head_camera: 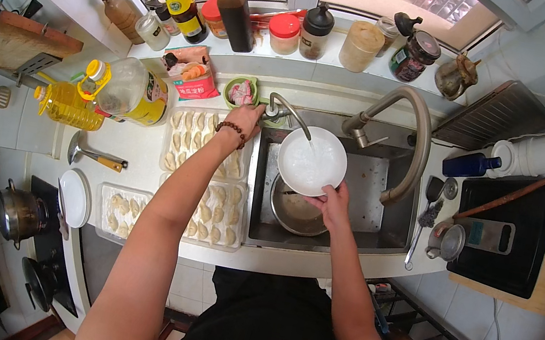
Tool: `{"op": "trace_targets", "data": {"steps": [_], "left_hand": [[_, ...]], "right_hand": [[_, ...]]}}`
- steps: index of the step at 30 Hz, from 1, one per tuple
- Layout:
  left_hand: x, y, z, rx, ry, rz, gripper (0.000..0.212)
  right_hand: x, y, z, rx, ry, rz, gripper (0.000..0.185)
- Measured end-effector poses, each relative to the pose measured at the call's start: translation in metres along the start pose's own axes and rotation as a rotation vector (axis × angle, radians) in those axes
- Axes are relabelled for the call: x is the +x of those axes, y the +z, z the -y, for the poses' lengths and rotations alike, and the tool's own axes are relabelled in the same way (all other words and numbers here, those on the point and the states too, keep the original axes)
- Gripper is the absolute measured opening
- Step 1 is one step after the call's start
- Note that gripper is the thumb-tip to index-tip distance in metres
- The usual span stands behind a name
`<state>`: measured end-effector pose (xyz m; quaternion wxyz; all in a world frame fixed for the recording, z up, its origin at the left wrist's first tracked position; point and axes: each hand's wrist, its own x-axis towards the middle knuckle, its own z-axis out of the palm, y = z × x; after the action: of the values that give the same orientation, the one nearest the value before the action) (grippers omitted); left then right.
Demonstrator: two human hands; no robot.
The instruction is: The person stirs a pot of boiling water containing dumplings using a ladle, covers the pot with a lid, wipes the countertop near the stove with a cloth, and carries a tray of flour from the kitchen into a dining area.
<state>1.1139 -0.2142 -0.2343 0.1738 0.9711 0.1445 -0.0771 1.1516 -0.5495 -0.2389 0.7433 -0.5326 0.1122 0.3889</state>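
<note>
My right hand holds the near rim of a white bowl above the sink. Water runs into the bowl from a thin curved spout. On the small metal tap at the sink's back left corner rests my left hand, its fingers partly hidden. A metal pot with cloudy liquid sits in the sink, partly under the bowl. Left of the sink, beneath and beside my left arm, lie plastic trays of dumplings.
A large gooseneck faucet arches over the sink's right side. Bottles and jars line the windowsill. Oil jugs, a ladle and white plates are at left. A black tray and metal cup are at right.
</note>
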Motion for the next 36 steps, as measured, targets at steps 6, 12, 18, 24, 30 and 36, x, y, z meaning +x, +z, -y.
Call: {"op": "trace_targets", "data": {"steps": [6,12,18,24,30,36], "left_hand": [[0.001,0.002,0.003,0.029,0.005,-0.011,0.053],[0.002,0.003,0.003,0.078,0.014,0.015,0.053],[0.000,0.010,0.004,-0.119,0.035,-0.109,0.064],[0.001,0.022,-0.031,-0.156,-0.078,-0.346,0.079],[-0.002,0.043,-0.051,0.024,-0.196,-0.557,0.109],[0.005,0.052,-0.056,0.087,-0.199,-0.551,0.099]], "right_hand": [[0.006,-0.005,-0.001,0.010,-0.010,0.015,0.053],[0.007,-0.005,0.000,-0.009,-0.027,0.035,0.050],[0.006,0.000,0.001,-0.010,-0.007,0.023,0.053],[0.003,-0.003,-0.001,-0.043,-0.029,0.024,0.055],[0.003,-0.008,-0.002,-0.005,-0.020,0.022,0.053],[0.001,-0.008,0.005,-0.006,0.028,0.006,0.057]]}}
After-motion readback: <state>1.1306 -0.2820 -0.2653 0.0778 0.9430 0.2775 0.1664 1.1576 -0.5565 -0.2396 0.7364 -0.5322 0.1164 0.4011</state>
